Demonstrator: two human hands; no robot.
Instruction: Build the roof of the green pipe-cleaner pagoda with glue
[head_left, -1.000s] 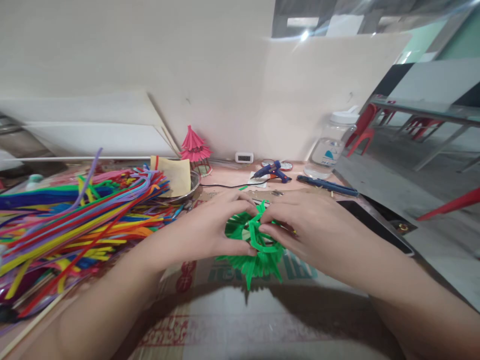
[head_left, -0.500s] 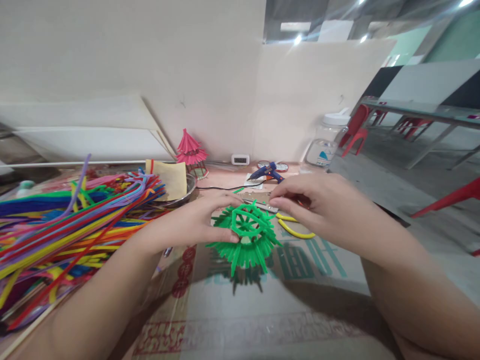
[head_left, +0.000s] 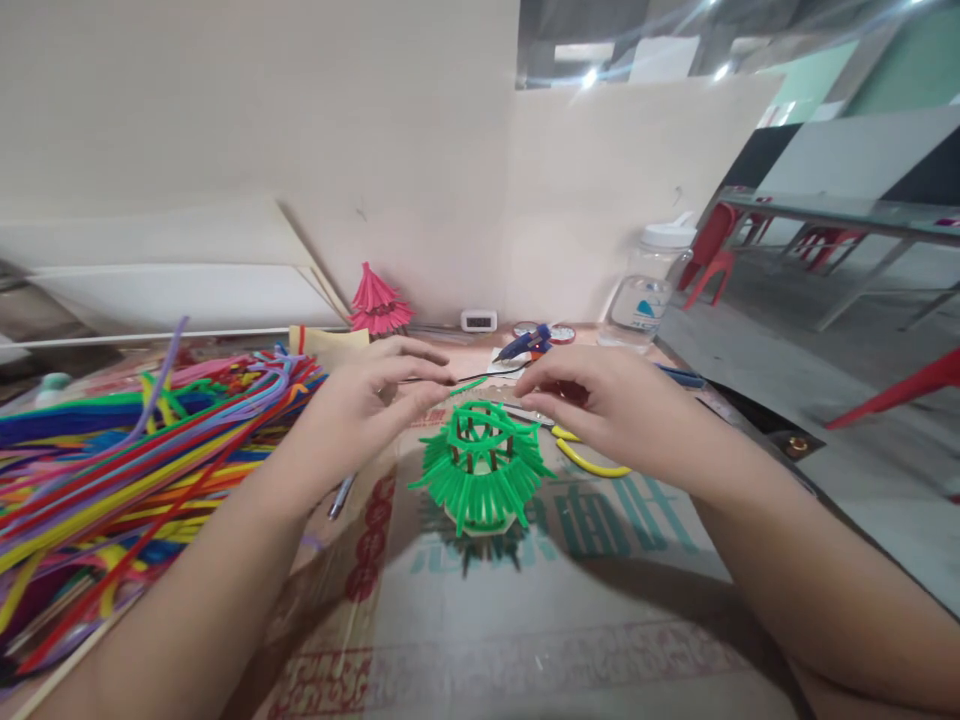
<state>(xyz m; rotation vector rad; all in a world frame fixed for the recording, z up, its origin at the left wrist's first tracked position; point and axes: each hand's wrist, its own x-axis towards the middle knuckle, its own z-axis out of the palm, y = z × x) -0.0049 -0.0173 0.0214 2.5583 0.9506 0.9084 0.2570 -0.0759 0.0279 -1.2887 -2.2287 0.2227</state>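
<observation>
On the cardboard sheet (head_left: 600,640) stands a small tiered model made of green pipe cleaners (head_left: 484,485), with a fringed skirt, brown posts and a green ring on top. To its upper left, my left hand (head_left: 382,392) hovers with thumb and fingers apart, holding nothing. My right hand (head_left: 600,400) is at its upper right, fingers bent, with a gap between thumb and forefinger and nothing visible in it. Under the right hand lie scissors with yellow handles (head_left: 592,462), partly hidden. A loose green pipe cleaner piece (head_left: 469,386) rests behind the model.
A heap of coloured pipe cleaners (head_left: 150,460) fills the left side. Along the back are a pink tiered model (head_left: 377,300), a small digital clock (head_left: 478,320), a blue glue gun (head_left: 523,343) and a clear water jug (head_left: 643,290). A pen (head_left: 341,497) lies left of the model.
My left hand has let go of the green model and drawn up and left. The model now sits tilted less toward me. My right hand has shifted slightly left.
</observation>
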